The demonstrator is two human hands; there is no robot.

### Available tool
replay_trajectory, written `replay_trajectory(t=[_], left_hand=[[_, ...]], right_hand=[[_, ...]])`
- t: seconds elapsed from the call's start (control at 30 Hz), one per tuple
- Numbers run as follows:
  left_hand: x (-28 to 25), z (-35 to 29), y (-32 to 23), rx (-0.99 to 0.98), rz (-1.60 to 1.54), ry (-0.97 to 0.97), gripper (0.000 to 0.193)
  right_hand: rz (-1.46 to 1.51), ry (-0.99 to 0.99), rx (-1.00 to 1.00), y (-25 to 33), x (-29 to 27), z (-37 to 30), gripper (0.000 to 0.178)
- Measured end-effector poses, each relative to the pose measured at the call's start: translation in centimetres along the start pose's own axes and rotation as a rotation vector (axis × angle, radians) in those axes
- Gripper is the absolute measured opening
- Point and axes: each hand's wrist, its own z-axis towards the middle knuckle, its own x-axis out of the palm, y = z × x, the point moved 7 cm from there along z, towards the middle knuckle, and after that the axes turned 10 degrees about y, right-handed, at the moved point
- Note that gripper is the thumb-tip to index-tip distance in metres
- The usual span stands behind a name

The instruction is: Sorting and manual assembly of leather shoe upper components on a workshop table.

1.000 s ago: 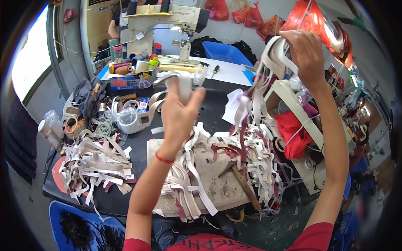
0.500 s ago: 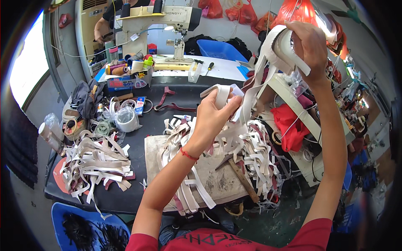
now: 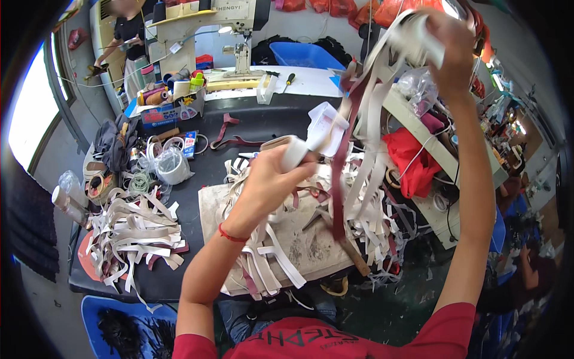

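My left hand (image 3: 263, 182), a red cord round its wrist, is closed on a curled white strip (image 3: 294, 154) over the middle of the table. Raised at the upper right, my right hand (image 3: 452, 54) is blurred but wrapped round a looped bundle of cream strips (image 3: 412, 37). Long ends of that bundle hang down, a maroon strip (image 3: 342, 179) among them. Between the hands is a folded white paper (image 3: 326, 122); what supports it cannot be made out. Beneath, more cream strips (image 3: 373, 209) lie heaped beside a stained board (image 3: 311, 254) and a wooden-handled hammer (image 3: 353, 257).
Another strip pile (image 3: 134, 233) lies at the left, near tape rolls and a bagged white roll (image 3: 173, 166). A sewing machine (image 3: 239, 42) stands at the back. A blue tub (image 3: 107, 323) sits below the table. A person (image 3: 128, 36) stands at the far left.
My left hand has moved left and down, away from the right hand's bundle. A maroon strip now dangles between them. The person at the back shows more fully.
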Motion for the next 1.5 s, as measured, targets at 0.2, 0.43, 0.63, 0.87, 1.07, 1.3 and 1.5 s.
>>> replay_trajectory(t=[0.2, 0.43, 0.63, 0.87, 1.07, 1.3, 1.5], left_hand=[[-6.9, -1.5, 2.5, -0.045, -0.241, -0.276, 0.015], [-7.5, 0.0, -3.2, 0.130, -0.222, -0.343, 0.026], [-5.2, 2.7, -2.9, 0.144, -0.182, -0.267, 0.025], [-2.1, 3.9, -3.1, 0.072, -0.076, -0.206, 0.029], [-8.1, 0.6, -6.0, 0.053, -0.249, -0.285, 0.030], [-21.0, -9.4, -14.2, -0.017, 0.360, -0.622, 0.021], [-36.4, -18.6, -23.1, -0.886, 1.737, -0.406, 0.027]], right_hand=[[-0.114, 0.557, 0.060, -4.6, 11.5, -1.3, 0.009], [-0.162, 0.615, -0.089, 2.5, 8.3, -11.1, 0.023], [0.808, 1.146, 0.206, 15.6, 1.3, -24.9, 0.031], [1.182, 0.197, 0.825, 16.5, 3.4, -10.9, 0.041], [1.939, 0.186, 1.196, 16.3, 6.3, -11.9, 0.031], [1.822, 0.421, 1.281, 11.4, 3.3, -21.4, 0.031], [1.747, 0.739, 1.255, 13.4, 3.8, -25.9, 0.028]])
